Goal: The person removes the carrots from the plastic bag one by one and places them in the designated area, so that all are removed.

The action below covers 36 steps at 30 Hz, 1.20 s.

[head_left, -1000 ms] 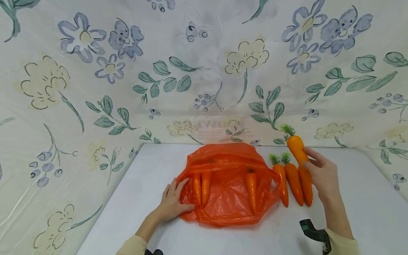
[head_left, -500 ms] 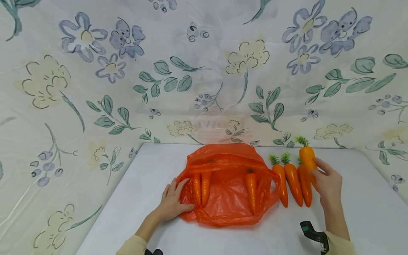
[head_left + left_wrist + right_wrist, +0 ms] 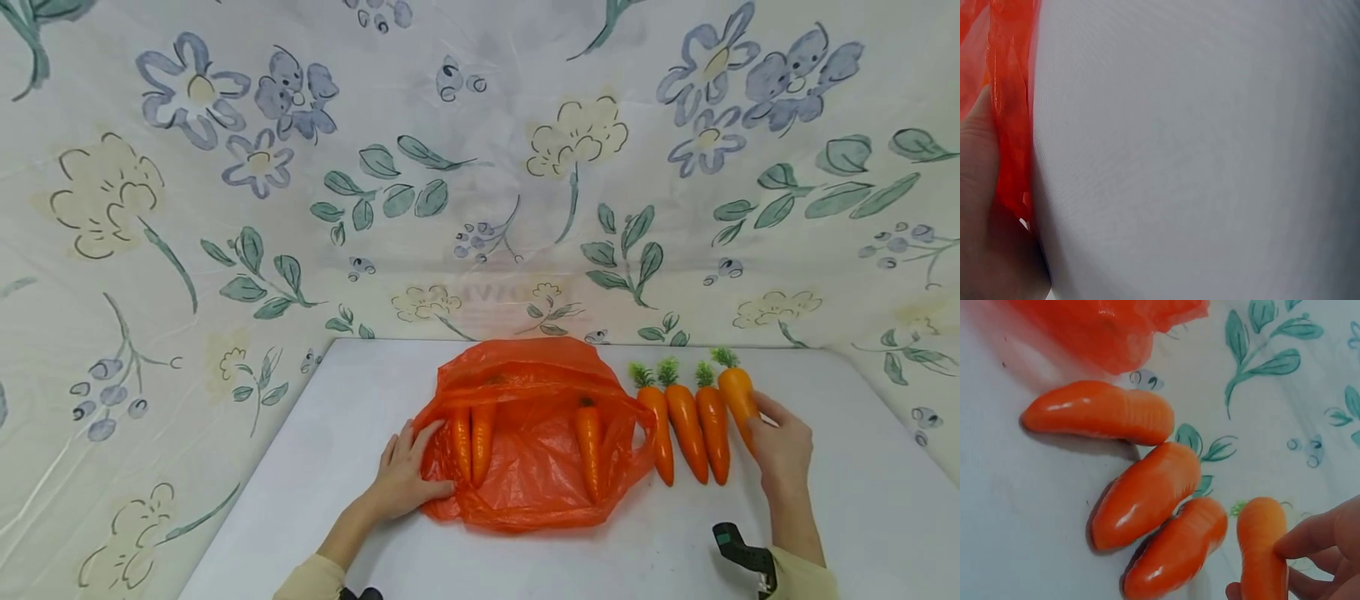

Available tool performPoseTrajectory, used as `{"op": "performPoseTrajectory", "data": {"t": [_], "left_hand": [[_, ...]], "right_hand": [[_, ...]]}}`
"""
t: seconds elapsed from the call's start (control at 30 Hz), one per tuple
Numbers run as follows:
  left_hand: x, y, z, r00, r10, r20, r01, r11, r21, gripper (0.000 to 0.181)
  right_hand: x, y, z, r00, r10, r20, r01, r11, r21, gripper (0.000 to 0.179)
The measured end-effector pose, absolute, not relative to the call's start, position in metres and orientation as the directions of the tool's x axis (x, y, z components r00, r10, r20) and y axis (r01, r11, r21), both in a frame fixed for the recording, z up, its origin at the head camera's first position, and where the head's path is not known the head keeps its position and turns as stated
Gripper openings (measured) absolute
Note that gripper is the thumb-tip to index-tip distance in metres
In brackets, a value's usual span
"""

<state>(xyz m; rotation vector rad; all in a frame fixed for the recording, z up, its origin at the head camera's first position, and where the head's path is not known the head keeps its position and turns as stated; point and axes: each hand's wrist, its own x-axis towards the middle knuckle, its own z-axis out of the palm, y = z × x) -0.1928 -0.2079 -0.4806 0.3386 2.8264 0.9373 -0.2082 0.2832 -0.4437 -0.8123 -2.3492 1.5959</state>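
A red translucent plastic bag (image 3: 536, 467) lies on the white table with its mouth toward the person. Two carrots (image 3: 482, 446) show at its left inside and one carrot (image 3: 590, 450) at its right. The left hand (image 3: 405, 477) grips the bag's left side, thumb on the film; in the left wrist view the thumb (image 3: 975, 162) is against the red film. Right of the bag, three glossy carrots with green tops lie in a row, the middle carrot (image 3: 686, 429) among them. Beside their right end, the right hand (image 3: 782, 442) pinches another carrot (image 3: 737, 396), its tip hidden by the fingers.
A flower-patterned sheet (image 3: 480, 200) rises behind and beside the white table (image 3: 300, 500). A black wrist device (image 3: 738, 550) is on the right forearm. White table surface lies right of the right hand.
The right hand has carried its carrot rightward and down, from above the third carrot of the row to the row's right end. The left hand and the bag have stayed in place.
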Motion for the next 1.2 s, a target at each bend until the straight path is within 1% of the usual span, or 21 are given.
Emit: {"op": "performPoseTrajectory", "data": {"t": [0.17, 0.37, 0.63, 0.87, 1.07, 1.2], "left_hand": [[-0.192, -0.208, -0.48, -0.964, 0.256, -0.074, 0.161, 0.778, 0.607, 0.095], [-0.192, -0.209, -0.48, -0.964, 0.257, -0.069, 0.164, 0.779, 0.606, 0.095], [-0.191, -0.209, -0.48, -0.964, 0.256, -0.071, 0.16, 0.774, 0.613, 0.094], [-0.191, -0.208, -0.48, -0.965, 0.254, -0.063, 0.162, 0.77, 0.617, 0.094], [-0.191, -0.208, -0.481, -0.967, 0.249, -0.056, 0.166, 0.781, 0.602, 0.094], [-0.191, -0.208, -0.482, -0.967, 0.251, -0.053, 0.169, 0.778, 0.605, 0.094]], "right_hand": [[-0.208, 0.29, -0.447, -0.825, 0.547, -0.14, 0.357, 0.314, -0.879, 0.054], [-0.205, 0.295, -0.449, -0.833, 0.545, -0.092, 0.37, 0.426, -0.826, 0.053], [-0.207, 0.294, -0.453, -0.85, 0.513, -0.117, 0.416, 0.52, -0.746, 0.053], [-0.205, 0.293, -0.452, -0.86, 0.498, -0.113, 0.409, 0.539, -0.736, 0.053], [-0.204, 0.291, -0.444, -0.853, 0.508, -0.118, 0.406, 0.505, -0.762, 0.053], [-0.204, 0.286, -0.436, -0.856, 0.511, -0.083, 0.38, 0.511, -0.771, 0.052]]}}
